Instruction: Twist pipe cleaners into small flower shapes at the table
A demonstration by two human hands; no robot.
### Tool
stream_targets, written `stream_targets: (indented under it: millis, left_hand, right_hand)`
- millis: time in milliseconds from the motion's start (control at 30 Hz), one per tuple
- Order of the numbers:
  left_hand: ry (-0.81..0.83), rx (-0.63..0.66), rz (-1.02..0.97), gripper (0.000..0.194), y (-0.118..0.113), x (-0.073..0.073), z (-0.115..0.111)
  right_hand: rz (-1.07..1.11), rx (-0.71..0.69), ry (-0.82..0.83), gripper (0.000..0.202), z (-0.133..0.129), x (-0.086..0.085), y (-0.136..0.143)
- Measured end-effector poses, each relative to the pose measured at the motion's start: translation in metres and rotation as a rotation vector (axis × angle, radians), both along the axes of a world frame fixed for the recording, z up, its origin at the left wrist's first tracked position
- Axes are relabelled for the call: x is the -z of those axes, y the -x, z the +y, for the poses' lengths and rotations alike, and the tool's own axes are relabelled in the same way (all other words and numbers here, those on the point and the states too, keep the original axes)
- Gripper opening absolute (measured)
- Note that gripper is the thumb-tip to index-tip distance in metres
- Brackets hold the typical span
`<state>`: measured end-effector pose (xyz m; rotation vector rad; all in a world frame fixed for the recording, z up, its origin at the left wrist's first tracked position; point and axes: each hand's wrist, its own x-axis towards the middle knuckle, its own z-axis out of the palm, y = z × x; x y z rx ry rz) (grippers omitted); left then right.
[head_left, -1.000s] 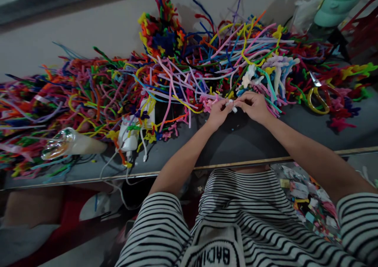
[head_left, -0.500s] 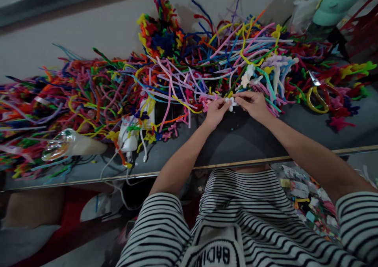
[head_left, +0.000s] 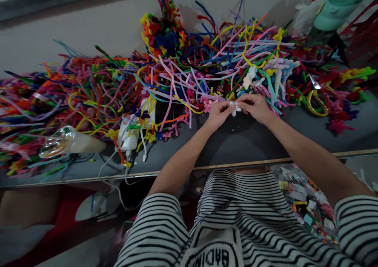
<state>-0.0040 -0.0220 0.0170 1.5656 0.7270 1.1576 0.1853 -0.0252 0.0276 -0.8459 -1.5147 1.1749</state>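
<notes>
Between my two hands is a small white pipe-cleaner flower [head_left: 235, 108], held just above the dark table near the pile. My left hand [head_left: 220, 113] pinches its left side with thumb and fingertips. From the other side, my right hand [head_left: 253, 106] grips it, fingers curled and closed. Beyond my hands lie loose pipe cleaners [head_left: 189, 76] in many colours, pink and lilac ones nearest. Finished-looking white flowers [head_left: 250, 76] sit just past my right hand, and pink twisted pieces [head_left: 208, 100] lie beside my left fingers. My fingertips partly cover the flower.
Yellow-handled scissors [head_left: 317, 101] lie to the right. Left of my arms are a white power strip [head_left: 128, 135] with cables and a clear-wrapped cone-shaped thing [head_left: 85, 142]. A green container [head_left: 336, 13] stands at the back right. The table's front edge [head_left: 236, 164] runs below my forearms.
The white flower has turned between my fingers and sits slightly lower and to the right. Both hands stay closed on it. The camera view has shifted slightly.
</notes>
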Motion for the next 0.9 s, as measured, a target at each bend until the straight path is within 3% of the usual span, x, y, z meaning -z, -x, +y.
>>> stream_targets:
  millis: [300, 600, 900]
  left_hand:
    - [0.071, -0.024, -0.001, 0.055, -0.001, -0.002, -0.001]
    - [0.007, -0.004, 0.042, 0.051, 0.0005, 0.002, -0.0013]
    - [0.001, -0.024, 0.027, 0.054, -0.004, 0.0004, -0.0007]
  right_hand:
    - [0.017, 0.022, -0.012, 0.034, -0.0009, -0.0009, 0.0025]
    - [0.036, -0.099, 0.089, 0.044, 0.0004, 0.0014, 0.0025]
    - [0.005, -0.058, 0.091, 0.052, -0.0027, -0.0026, 0.0052]
